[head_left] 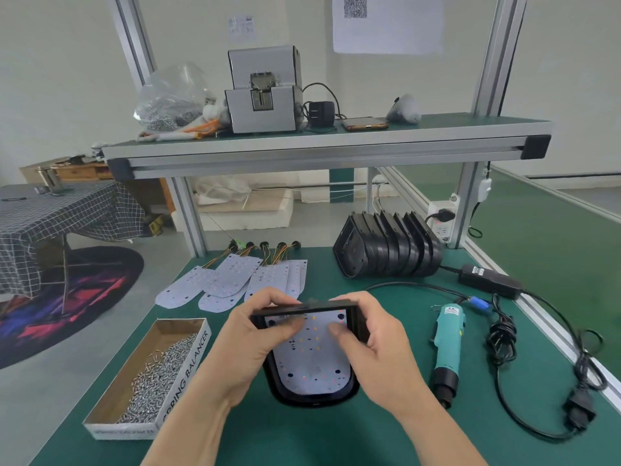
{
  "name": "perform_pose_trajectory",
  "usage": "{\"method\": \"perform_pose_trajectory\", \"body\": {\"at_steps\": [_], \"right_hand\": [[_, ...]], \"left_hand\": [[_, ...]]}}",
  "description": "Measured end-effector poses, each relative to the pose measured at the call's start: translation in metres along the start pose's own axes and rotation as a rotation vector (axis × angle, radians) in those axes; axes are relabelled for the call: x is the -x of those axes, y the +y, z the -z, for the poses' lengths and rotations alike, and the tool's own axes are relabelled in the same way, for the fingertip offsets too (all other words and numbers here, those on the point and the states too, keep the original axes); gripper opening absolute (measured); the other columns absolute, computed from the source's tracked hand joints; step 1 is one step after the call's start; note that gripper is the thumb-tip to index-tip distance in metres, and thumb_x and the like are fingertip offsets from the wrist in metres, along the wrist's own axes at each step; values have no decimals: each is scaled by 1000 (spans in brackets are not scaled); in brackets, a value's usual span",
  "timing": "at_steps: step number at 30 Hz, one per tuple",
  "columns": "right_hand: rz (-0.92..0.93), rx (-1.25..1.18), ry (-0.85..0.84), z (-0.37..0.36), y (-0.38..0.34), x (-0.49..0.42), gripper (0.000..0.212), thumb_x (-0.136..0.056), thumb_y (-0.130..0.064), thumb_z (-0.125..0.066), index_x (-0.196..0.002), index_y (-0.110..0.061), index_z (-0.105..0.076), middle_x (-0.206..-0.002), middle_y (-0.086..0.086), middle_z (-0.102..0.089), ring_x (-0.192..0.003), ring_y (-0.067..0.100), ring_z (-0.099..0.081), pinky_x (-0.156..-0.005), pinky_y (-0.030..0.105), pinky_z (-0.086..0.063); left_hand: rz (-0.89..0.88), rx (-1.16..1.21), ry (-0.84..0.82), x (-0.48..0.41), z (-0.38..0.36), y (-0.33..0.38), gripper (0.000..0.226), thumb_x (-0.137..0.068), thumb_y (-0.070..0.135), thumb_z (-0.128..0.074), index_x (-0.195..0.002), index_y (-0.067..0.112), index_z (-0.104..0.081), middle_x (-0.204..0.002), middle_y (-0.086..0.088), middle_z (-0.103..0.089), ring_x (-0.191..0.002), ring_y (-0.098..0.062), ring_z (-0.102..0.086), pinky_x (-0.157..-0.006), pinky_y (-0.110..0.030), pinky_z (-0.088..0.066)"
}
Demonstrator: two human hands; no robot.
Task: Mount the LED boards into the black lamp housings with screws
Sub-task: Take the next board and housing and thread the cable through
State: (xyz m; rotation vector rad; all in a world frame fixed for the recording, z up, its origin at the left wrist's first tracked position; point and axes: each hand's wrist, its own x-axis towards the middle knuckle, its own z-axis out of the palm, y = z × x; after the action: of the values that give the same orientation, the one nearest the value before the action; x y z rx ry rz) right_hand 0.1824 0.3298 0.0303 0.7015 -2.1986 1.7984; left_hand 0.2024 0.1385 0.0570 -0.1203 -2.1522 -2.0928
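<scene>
The green bench [336, 438] carried everything. At one o'clock from the work, a nested stack of black housings [386, 253] lay on its side. At eight o'clock sat an open carton of screws [151, 375]. At eleven o'clock spare LED boards [232, 280] were fanned out, their wire tails pointing away. At three o'clock lay the teal electric screwdriver [448, 344], corded and untouched.

In the middle, one black lamp housing [312, 396] had its rounded end toward the person, with an LED board [312, 363] lying inside it. The left hand [248, 341] gripped the housing's far left corner, fingers curled over the wall and thumb pressed on the board. The right hand [376, 344] did the same at the far right corner.

The board was probably being seated, with no screws apparent yet. The housing looked rigid and light, safely held by its walls. The board looked thin, slightly flexible and easily marked. It was best pressed on bare patches between LEDs and lifted by its edges.
</scene>
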Motion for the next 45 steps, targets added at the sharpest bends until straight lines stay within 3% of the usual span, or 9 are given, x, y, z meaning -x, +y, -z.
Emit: {"method": "perform_pose_trajectory", "body": {"at_steps": [9,12,15,18,21,27,37,40,45], "right_hand": [[5,64,-47,0,10,5,16,-88,-24,-61,-101,-34,-60,-78,6,-54,-71,28,-44,-64,38,-40],[-63,-100,-297,18,11,-2,23,-90,-27,-62,-113,-31,-64,-101,-10,-66,-90,12,-59,-79,21,-46],[-231,-412,-272,37,17,-15,34,-102,-16,-47,-131,-24,-63,-128,-1,-66,-96,17,-63,-78,27,-52],[-254,-98,-443,31,22,-23,58,-96,10,-46,-135,-32,-57,-100,5,-69,-72,12,-54,-65,25,-46],[-230,-2,-533,17,22,-27,40,-96,10,-53,-127,-16,-61,-104,31,-62,-83,20,-49,-77,35,-41],[-205,86,-437,43,11,-41,23,-98,3,-53,-114,-14,-56,-86,5,-74,-73,17,-70,-76,28,-55],[-40,263,-322,42,-12,-51,24,-97,-20,-65,-75,-10,-62,-64,-8,-47,-54,5,-35,-53,18,-31],[-34,278,-344,36,-18,-53,26,-96,-20,-65,-74,-7,-61,-60,-9,-45,-53,5,-34,-52,19,-30],[115,498,-391,18,-37,-57,23,-97,-19,-59,-75,-15,-58,-71,0,-57,-66,16,-49,-64,36,-41]], "left_hand": [[-46,-283,-164,-5,14,2,13,-78,23,-75,-90,22,-69,-85,-7,-69,-78,-9,-57,-74,-19,-43],[-67,-385,-248,-5,21,0,17,-80,21,-72,-97,20,-67,-87,-9,-68,-76,-10,-52,-70,-22,-38],[-69,-339,-261,-2,26,-1,17,-79,18,-73,-95,23,-69,-92,-10,-69,-79,-11,-55,-72,-18,-41],[-44,-263,-332,0,27,2,21,-78,13,-76,-94,25,-71,-105,-8,-73,-96,-25,-66,-87,-31,-52],[-51,-222,-371,-2,27,6,26,-76,4,-74,-91,25,-70,-113,-8,-72,-104,-24,-67,-89,-34,-54],[-53,-217,-310,-3,53,8,30,-75,-7,-72,-89,19,-71,-119,-3,-71,-112,-17,-67,-86,-22,-53],[15,-437,-218,-10,56,12,65,-83,-27,-47,-91,30,-77,-116,8,-72,-114,-6,-62,-98,-21,-46],[-56,-603,-92,-10,44,31,75,-84,-18,-41,-104,46,-73,-125,28,-64,-122,17,-48,-106,-18,-33],[-170,-910,-398,-13,-11,48,74,-91,33,-61,-156,39,-27,-151,25,-42,-130,12,-42,-106,-4,-27]]}}
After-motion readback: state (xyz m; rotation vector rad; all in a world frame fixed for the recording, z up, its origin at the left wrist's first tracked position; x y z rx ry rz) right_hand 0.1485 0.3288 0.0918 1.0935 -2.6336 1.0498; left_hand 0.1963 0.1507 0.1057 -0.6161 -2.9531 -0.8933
